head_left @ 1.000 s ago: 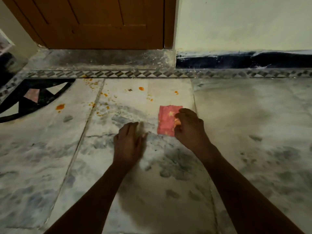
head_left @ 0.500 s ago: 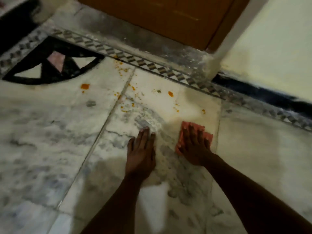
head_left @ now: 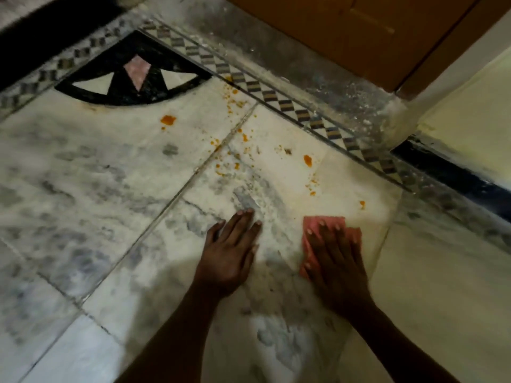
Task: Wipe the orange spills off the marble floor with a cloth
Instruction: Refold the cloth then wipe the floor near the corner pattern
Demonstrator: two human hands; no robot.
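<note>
Your hands lie flat on the marble floor (head_left: pixel 83 172), side by side and a little apart. Your right hand (head_left: pixel 336 261) presses down on the pink cloth (head_left: pixel 313 225) with its fingers straight and spread; the cloth shows past your fingertips and along the thumb side, and the rest of it is hidden under your palm. Your left hand (head_left: pixel 231 252) rests palm down on bare marble, fingers straight and close together, holding nothing.

You have the cloth on the pale slab nearest the door threshold, close to the joint line at that slab's right edge. Beyond your fingertips, toward the patterned border strip (head_left: pixel 301 113), the orange spills (head_left: pixel 307 160) are scattered across the same slab: one bigger drop near the border, small specks just beyond the cloth, and a trail of crumbs along the joint line to the left. One more orange blot (head_left: pixel 167 120) sits on the neighbouring slab, just below the black fan-shaped inlay (head_left: pixel 130 78) at the floor's far-left corner. The wooden door (head_left: pixel 359 31) stands behind the grey threshold (head_left: pixel 290 59), and a cream wall (head_left: pixel 470 128) with a dark skirting runs off along the right edge.
</note>
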